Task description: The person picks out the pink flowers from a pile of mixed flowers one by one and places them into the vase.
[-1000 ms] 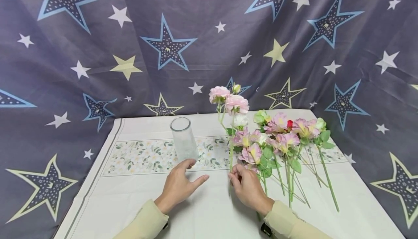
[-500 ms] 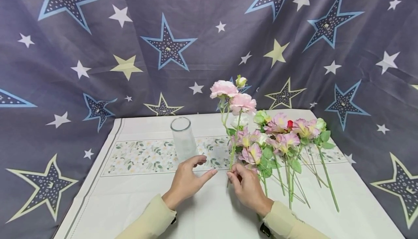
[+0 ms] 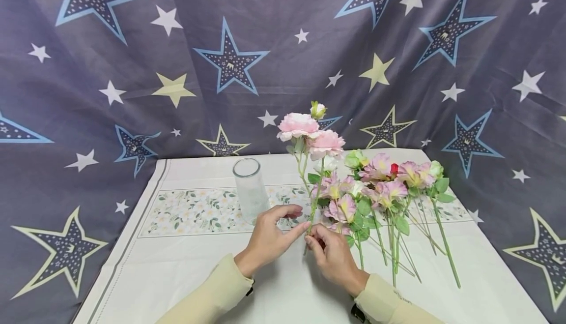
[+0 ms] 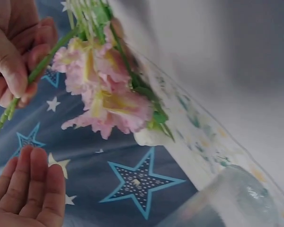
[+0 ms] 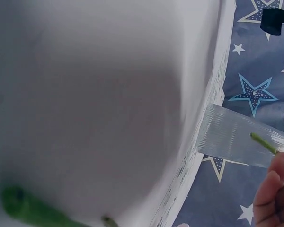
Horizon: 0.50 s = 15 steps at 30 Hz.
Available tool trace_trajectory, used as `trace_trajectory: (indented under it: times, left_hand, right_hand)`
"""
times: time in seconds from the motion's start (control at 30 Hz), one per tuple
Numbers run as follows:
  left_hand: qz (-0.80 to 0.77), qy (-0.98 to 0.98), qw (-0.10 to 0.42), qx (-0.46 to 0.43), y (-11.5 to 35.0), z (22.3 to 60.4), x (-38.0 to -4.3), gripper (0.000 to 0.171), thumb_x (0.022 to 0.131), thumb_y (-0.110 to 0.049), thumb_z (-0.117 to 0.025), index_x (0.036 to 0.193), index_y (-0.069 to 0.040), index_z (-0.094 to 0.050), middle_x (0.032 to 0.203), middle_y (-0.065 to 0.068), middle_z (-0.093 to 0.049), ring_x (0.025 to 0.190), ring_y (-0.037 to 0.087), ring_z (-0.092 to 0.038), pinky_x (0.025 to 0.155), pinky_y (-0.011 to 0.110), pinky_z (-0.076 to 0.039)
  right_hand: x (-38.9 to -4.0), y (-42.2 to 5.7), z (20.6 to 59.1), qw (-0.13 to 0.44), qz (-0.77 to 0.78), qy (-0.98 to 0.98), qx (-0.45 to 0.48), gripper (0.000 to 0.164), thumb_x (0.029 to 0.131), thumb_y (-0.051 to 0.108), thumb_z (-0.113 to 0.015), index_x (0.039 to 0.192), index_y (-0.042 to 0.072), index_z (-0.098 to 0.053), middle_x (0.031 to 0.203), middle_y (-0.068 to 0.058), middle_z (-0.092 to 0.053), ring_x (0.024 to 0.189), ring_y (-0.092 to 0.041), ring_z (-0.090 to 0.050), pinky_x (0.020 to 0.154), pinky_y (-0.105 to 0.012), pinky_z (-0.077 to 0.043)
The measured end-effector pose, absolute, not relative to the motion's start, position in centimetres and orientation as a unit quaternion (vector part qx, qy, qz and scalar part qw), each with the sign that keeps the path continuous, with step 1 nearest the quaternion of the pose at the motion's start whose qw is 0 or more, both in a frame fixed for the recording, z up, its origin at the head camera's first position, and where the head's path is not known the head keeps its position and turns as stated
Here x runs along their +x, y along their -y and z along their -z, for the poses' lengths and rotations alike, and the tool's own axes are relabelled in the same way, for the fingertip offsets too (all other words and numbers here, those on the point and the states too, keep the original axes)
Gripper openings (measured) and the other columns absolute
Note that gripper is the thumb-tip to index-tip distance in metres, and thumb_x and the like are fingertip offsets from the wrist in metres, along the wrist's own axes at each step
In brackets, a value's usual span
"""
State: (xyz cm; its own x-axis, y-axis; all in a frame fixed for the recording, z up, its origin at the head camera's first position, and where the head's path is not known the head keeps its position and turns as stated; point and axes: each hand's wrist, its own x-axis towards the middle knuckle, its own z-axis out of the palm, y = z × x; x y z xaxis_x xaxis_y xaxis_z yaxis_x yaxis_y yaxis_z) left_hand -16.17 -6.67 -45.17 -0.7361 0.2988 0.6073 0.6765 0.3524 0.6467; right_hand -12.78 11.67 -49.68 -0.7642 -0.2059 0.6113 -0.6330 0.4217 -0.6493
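My right hand (image 3: pixel 333 255) pinches the green stem of an artificial pink flower spray (image 3: pixel 298 126) low down, between thumb and fingers. The spray stands nearly upright, with two pink blooms and a small bud at its top. Close by on the left is my left hand (image 3: pixel 269 233), its fingers loosely bent and its thumb tip right at the stem. In the left wrist view, the left hand (image 4: pixel 31 191) shows relaxed fingers with nothing between them. A ribbed clear glass vase (image 3: pixel 250 193) stands behind the left hand. The stem's cut end (image 5: pixel 263 143) overlaps the vase in the right wrist view.
Several artificial flowers (image 3: pixel 389 191) in lilac, white, green and red lie on the right of the table, stems toward me. A white tablecloth (image 3: pixel 185 270) with a floral band (image 3: pixel 190 211) covers the table. A star-patterned curtain (image 3: pixel 274 68) hangs behind.
My left hand has moved right, up to the stem. The pink spray has risen a little and tilted, with its blooms turned; the right hand stays nearly in place.
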Motion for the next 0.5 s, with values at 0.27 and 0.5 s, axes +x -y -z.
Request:
trace_trajectory:
  times: [0.27,0.5]
  left_hand:
    - [0.501,0.771,0.214,-0.331,5.5,44.4,-16.4,0.021,0.086,-0.013,-0.083,0.103,-0.003,-0.077,0.091,0.003,-0.075,0.079,0.016,-0.07,0.072,0.024,-0.056]
    - [0.507,0.762,0.224,-0.335,5.1,44.2,-16.5,0.008,0.087,-0.008,-0.081,0.095,-0.008,-0.078,0.084,-0.002,-0.073,0.076,0.009,-0.067,0.067,0.02,-0.054]
  right_hand:
    - [-12.6,-11.4,49.6,0.236,-0.468,0.804,0.282,0.021,0.092,-0.006,-0.071,0.086,0.011,-0.06,0.071,0.006,-0.061,0.058,0.002,-0.05,0.05,-0.015,-0.042]
    - [-12.7,-11.4,49.6,0.229,-0.466,0.806,0.282,0.022,0.092,-0.006,-0.07,0.084,0.012,-0.059,0.071,0.006,-0.06,0.058,0.004,-0.047,0.05,-0.013,-0.04]
